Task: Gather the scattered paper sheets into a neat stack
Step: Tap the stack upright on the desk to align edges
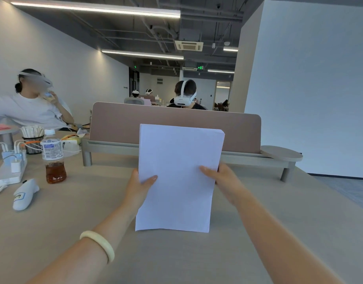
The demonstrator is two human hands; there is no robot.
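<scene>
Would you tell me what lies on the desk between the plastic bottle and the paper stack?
Head view: only bare desk between the plastic bottle and the paper stack, which the left hand grips.

Left hand point(138, 186) and right hand point(222, 177) hold paper stack point(178, 175) upright on table point(279, 232).

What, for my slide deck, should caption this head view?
Left hand and right hand grip a paper stack by its edges, standing it upright on the desk.
</scene>
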